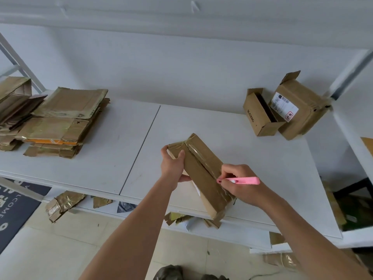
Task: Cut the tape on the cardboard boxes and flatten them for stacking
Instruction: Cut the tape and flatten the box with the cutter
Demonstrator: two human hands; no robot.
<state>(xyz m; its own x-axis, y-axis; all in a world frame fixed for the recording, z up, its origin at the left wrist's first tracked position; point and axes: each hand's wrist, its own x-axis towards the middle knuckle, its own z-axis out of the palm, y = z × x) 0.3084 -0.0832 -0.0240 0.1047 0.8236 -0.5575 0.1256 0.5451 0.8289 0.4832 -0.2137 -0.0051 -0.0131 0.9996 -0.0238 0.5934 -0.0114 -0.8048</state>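
At frame centre, the left hand (pixel 175 166) curls its grip round the upper end of a taped cardboard box (pixel 203 174) held tilted above the white counter (pixel 252 158). The right hand (pixel 240 183) pinches a pink cutter (pixel 239 180) — tip at the box's taped seam. Flattened boxes (pixel 60 122) are stacked at left — two opened boxes (pixel 282 112) stand upper right.

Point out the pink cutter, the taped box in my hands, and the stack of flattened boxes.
pink cutter (pixel 243 180), head view, middle of its handle.
taped box (pixel 203 170), head view, its top face by the tape seam.
stack of flattened boxes (pixel 60 120), head view, top sheet.
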